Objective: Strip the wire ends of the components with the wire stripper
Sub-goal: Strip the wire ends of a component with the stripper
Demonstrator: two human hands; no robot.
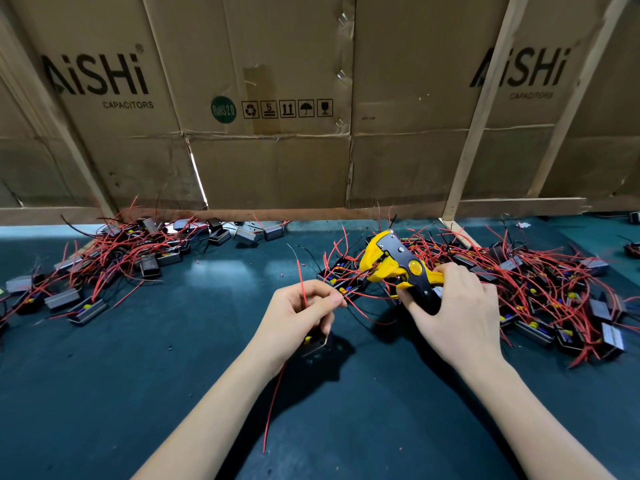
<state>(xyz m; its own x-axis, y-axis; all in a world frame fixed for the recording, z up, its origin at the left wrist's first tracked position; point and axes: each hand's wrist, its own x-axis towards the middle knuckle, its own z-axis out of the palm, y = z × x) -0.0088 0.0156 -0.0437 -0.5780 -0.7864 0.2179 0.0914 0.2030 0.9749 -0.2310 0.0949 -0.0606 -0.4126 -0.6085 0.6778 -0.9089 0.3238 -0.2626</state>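
Observation:
My left hand (298, 317) pinches thin wires of a small black component (316, 344) that hangs under the palm. One red wire (302, 282) sticks up from the fingers and another red wire (275, 400) trails down past the wrist. My right hand (450, 313) grips the handles of the yellow and black wire stripper (394, 263). The stripper's jaws point left, toward my left hand's fingertips, and a wire runs from those fingertips to the jaws.
A heap of black components with red wires (114, 261) lies at the back left of the dark green mat (207, 341). A bigger heap (540, 282) spreads at the right behind the stripper. Cardboard boxes (277, 98) and wooden slats wall off the back.

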